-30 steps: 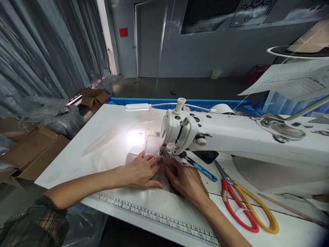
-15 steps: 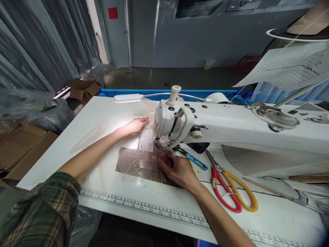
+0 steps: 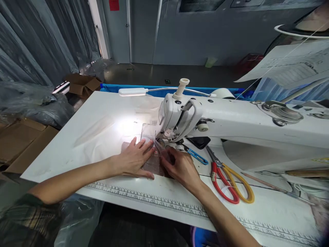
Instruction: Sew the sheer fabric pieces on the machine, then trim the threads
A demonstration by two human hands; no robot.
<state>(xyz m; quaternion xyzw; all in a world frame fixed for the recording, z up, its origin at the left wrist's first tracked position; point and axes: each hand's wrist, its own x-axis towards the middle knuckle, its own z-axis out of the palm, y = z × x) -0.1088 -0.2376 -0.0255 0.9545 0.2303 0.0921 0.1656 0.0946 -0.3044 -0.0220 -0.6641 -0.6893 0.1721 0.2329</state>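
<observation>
A white sewing machine stands on the white table. Flat on a thin, shiny, brownish clear sheet lies my left hand, fingers spread, just left of the needle area. My right hand pinches the sheet's raised right edge close to the presser foot. Another clear piece with faint marks lies behind my left fingers, beside the needle. The exact contact at the needle is too small to make out.
Right of my right hand lie blue thread snips and scissors with red and yellow handles. A ruler strip runs along the front edge. Cardboard boxes and plastic bags stand at the left. A lamp hangs behind.
My left hand has come back toward the front edge, from the rear piece onto the brownish sheet. My right hand keeps its place, and the sheet's right edge is now raised. The view has shifted slightly.
</observation>
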